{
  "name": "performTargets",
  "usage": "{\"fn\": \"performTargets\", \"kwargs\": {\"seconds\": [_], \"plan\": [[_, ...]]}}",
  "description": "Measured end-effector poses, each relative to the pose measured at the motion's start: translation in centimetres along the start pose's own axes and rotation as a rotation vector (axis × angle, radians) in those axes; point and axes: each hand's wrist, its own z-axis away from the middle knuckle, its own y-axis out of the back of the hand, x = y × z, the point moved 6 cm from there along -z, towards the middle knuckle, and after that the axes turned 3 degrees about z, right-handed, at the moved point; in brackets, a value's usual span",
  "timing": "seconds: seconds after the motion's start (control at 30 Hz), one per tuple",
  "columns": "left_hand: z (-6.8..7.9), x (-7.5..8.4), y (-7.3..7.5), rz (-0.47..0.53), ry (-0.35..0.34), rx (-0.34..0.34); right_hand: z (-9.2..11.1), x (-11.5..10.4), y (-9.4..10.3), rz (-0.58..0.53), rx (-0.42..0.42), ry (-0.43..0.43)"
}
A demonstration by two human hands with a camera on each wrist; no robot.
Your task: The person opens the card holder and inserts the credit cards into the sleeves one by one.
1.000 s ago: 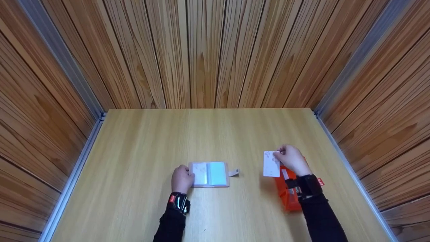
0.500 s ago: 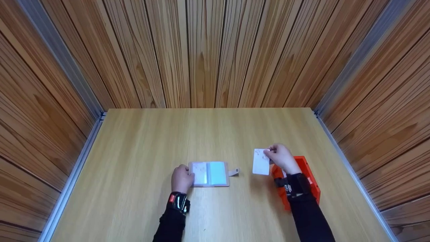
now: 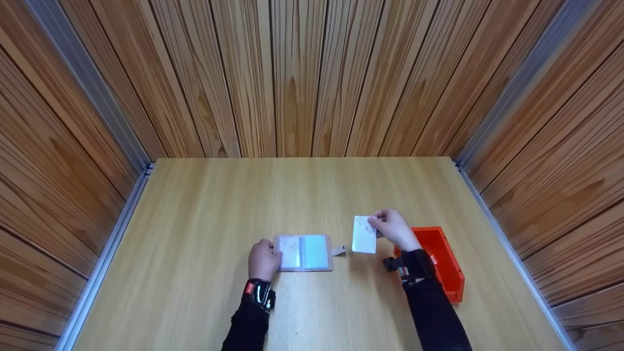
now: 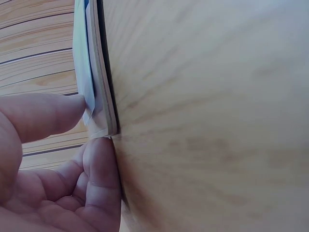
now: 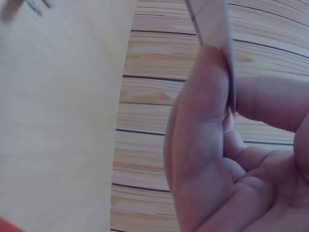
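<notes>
Right hand (image 3: 394, 230): fingers (image 5: 200, 121) closed in a pinch on a white card (image 3: 364, 234); thumb on one face, the other fingers behind, near one short edge.
White card: held off the table (image 3: 204, 204), just beyond the right fingertips, hanging close to the holder's strap tab (image 3: 340, 250).
Left hand (image 3: 263, 260): fingers (image 4: 99, 169) curled at the left corner of the open card holder (image 3: 304, 252), thumb on top and a finger at its edge, gripping it flat on the table.
Card holder: lies open between the two hands, pockets up.
Orange bin (image 3: 441, 268): on the table behind the right wrist, apart from the fingers.
</notes>
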Motion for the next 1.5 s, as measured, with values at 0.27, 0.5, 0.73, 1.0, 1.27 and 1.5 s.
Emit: {"fn": "performTargets", "kwargs": {"seconds": [0.27,0.5,0.73,1.0,1.27,1.5], "plan": [[0.1,0.2,0.3,-0.034,-0.093,0.077,-0.5,0.0,-1.9,-0.051,-0.019,0.027],[0.2,0.3,0.3,-0.029,-0.065,0.052,-0.7,0.1,-3.5,-0.032,-0.044,-0.011],[-0.1,0.1,0.1,-0.018,-0.001,0.007,-0.8,-0.4,-5.3,-0.015,-0.056,-0.003],[-0.1,0.0,0.1,-0.012,-0.008,0.007,-1.2,-0.4,-7.3,-0.032,-0.057,0.012],[-0.1,0.2,0.1,-0.034,-0.017,0.009,-1.2,-0.7,-8.3,0.017,-0.041,0.038],[0.0,0.1,0.1,-0.031,-0.016,0.010,-1.1,-0.8,-8.9,0.069,-0.041,0.063]]}}
